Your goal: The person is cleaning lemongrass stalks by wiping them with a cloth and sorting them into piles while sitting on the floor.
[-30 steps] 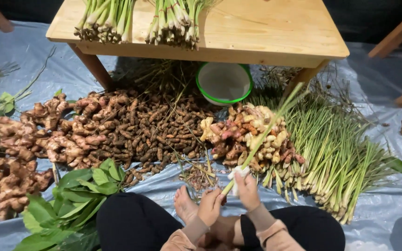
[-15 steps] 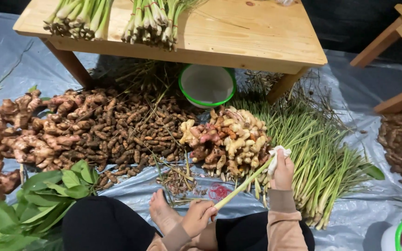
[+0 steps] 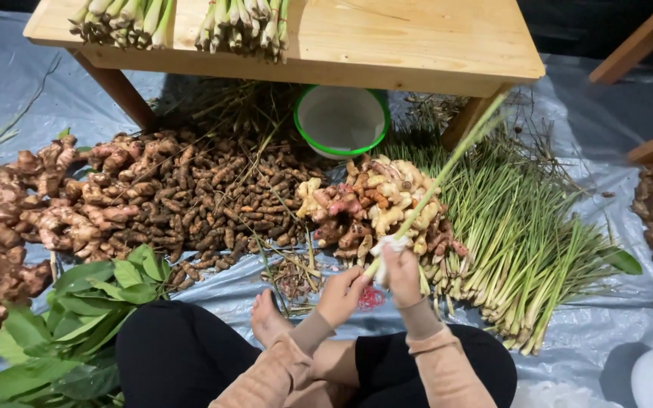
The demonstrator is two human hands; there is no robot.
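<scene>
I sit on the floor with my legs folded. My right hand (image 3: 403, 270) grips the pale base of a long lemongrass stalk (image 3: 447, 170) that slants up to the right toward the table. My left hand (image 3: 344, 292) meets the same base end from the left, its fingers closed on the stalk's bottom. Just behind my hands lies a heap of galangal roots (image 3: 376, 204). A red bit (image 3: 370, 298), possibly rubber bands, lies on the sheet under my hands.
A pile of lemongrass (image 3: 527, 242) lies on the right. Turmeric (image 3: 213, 196) and ginger (image 3: 32, 215) heaps spread to the left, green leaves (image 3: 69, 325) at lower left. A wooden table (image 3: 387, 41) holds bundled lemongrass (image 3: 243, 26); a green-rimmed basin (image 3: 341, 119) sits beneath.
The right hand had swung out to the right with the stalk lying low; now it is back in front of me, the stalk raised, and the left hand has joined at its base.
</scene>
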